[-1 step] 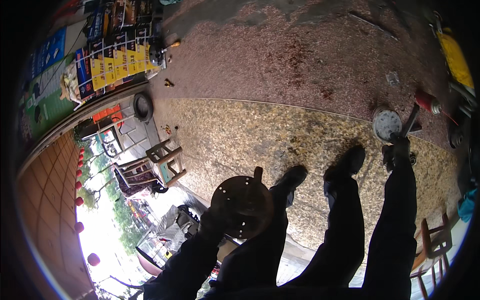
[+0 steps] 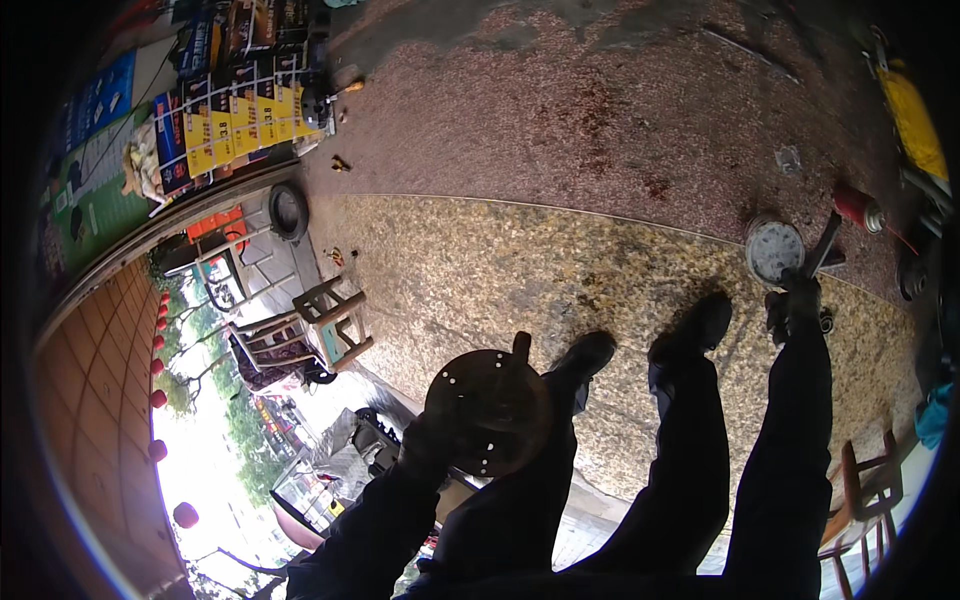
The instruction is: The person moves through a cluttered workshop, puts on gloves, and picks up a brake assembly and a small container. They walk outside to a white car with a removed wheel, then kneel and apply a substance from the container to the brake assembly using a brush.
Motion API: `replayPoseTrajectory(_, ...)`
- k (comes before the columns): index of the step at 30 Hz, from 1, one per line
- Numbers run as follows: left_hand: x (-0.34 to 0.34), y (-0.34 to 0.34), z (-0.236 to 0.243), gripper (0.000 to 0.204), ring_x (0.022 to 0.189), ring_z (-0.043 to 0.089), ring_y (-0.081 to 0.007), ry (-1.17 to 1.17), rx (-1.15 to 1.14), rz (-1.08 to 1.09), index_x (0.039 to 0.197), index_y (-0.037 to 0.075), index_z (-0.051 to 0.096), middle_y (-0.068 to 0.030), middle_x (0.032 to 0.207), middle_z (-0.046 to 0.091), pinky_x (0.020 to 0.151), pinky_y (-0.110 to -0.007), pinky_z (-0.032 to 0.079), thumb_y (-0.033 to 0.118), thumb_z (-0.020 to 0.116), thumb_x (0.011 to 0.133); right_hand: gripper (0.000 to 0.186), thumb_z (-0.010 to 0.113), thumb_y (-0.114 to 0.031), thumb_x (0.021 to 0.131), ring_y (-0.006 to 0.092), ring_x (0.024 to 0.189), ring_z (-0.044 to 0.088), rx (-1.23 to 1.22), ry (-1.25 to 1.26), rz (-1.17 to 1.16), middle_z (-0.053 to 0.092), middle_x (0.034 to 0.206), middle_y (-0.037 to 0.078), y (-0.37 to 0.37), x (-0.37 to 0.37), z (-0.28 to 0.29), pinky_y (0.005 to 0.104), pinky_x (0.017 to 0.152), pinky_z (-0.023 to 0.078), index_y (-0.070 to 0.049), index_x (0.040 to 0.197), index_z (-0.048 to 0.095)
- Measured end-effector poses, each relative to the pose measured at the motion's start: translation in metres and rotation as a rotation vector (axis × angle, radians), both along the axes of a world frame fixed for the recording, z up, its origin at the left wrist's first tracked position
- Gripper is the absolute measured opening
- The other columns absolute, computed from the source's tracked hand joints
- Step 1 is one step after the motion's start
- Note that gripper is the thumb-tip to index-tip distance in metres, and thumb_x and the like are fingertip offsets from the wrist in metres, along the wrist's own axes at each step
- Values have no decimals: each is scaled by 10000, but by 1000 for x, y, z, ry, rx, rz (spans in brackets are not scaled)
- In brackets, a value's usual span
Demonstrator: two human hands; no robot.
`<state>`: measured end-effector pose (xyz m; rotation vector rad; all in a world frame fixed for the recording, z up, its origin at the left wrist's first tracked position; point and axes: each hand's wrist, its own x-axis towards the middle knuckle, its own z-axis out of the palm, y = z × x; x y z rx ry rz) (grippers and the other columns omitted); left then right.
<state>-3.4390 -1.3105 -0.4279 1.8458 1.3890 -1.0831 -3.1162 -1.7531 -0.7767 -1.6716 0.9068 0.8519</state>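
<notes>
My left hand, dark and mostly in shadow, grips a round dark metal plate with small holes and a short tab, held over my legs. My right hand reaches down at the right, closed beside a round grey container. A dark bar-like tool rises from just beyond it; whether my fingers hold that tool is hidden. A red can with a thin red tube lies beside the bar. My dark shoes rest on the speckled stone floor.
Stacked boxes, a tire and wooden chairs are at left, beside a bright doorway. A yellow object and another chair are at right. A long rod lies on the reddish floor.
</notes>
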Motion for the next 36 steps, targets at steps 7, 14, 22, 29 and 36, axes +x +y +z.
replayPoseTrajectory(7, 5, -1, 12, 672, 883, 627, -249, -55, -23, -114, 1396, 34, 374, -162, 1228, 570, 735, -416, 506, 446, 583, 908, 103, 543, -72, 859, 174, 356, 431, 40, -296, -102, 455, 519, 25, -11, -70, 42, 320, 315, 342, -100, 767, 508)
replayPoseTrajectory(14, 51, 17, 50, 663, 883, 619, -249, -227, -105, -523, 1392, 32, 379, -156, 1228, 566, 742, -425, 503, 443, 584, 913, 215, 581, -286, 865, 220, 408, 528, 41, -39, -452, 537, 558, 97, -103, -297, 273, 364, 347, 406, -72, 849, 565)
replayPoseTrajectory(22, 54, -88, 140, 652, 882, 611, -249, -269, -58, -910, 1386, 30, 384, -150, 1227, 562, 749, -435, 500, 439, 584, 919, 421, 727, 27, 722, 182, 770, 599, -257, -111, -1292, 634, 885, 71, -129, -708, 499, 335, 632, 505, -28, 1110, 574)
replayPoseTrajectory(29, -42, -228, 254, 643, 882, 603, -250, -249, -30, -1126, 1382, 28, 389, -145, 1226, 558, 756, -443, 497, 436, 585, 924, 479, 722, 15, 695, 260, 776, 641, -475, 27, -1572, 673, 918, 132, -26, -1043, 530, 378, 638, 524, -12, 1148, 570)
replayPoseTrajectory(36, -174, -421, 223, 560, 826, 621, -249, -366, -568, -1246, 1282, 16, 517, -128, 1046, 640, 696, -405, 525, 383, 654, 882, 522, 610, 138, 706, 265, 707, 617, -334, 225, -2083, 623, 881, 143, 97, -1206, 558, 411, 458, 470, -37, 1187, 507)
